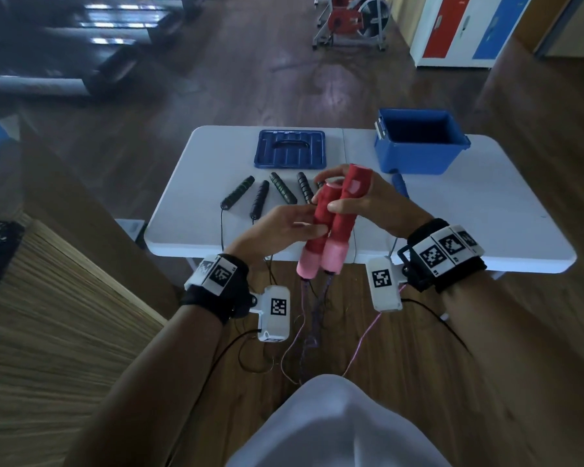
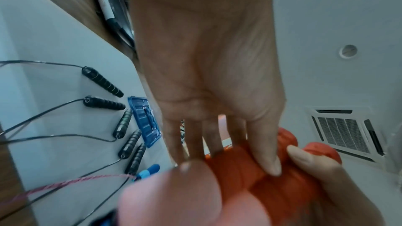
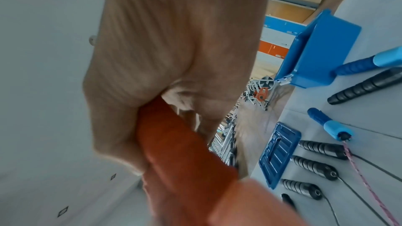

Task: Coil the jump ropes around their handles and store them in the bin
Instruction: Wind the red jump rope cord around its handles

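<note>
Your two hands meet at the centre of the head view, above the near edge of a white folding table (image 1: pixel 452 210), holding a pair of red jump rope handles (image 1: pixel 331 214) side by side, pink caps pointing down toward you. Your right hand (image 1: pixel 361 203) wraps its fingers and thumb around the handle on the right; your left hand (image 1: pixel 284 224) holds the left handle, its fingers laid fairly straight along the foam with the thumb beneath. A purple-pink rope (image 1: pixel 312 318) hangs loose from the pink caps, trailing down toward the wooden floor, not coiled. In the upper right of the frame, at the table's far right corner, sits an open blue bin (image 1: pixel 418 156); its inside looks dark, and nothing can be made out in it. Its blue lid (image 1: pixel 290 150) lies flat on the table, well apart from it, left of centre, handle side up. In front of the lid, several black ribbed handles (image 1: pixel 260 197) lie fanned out, their thin black cords running off the near edge. Just in front of the bin lies a blue handle (image 1: pixel 400 184), mostly hidden behind your right hand; the right wrist view shows two blue handles near the bin.
</note>
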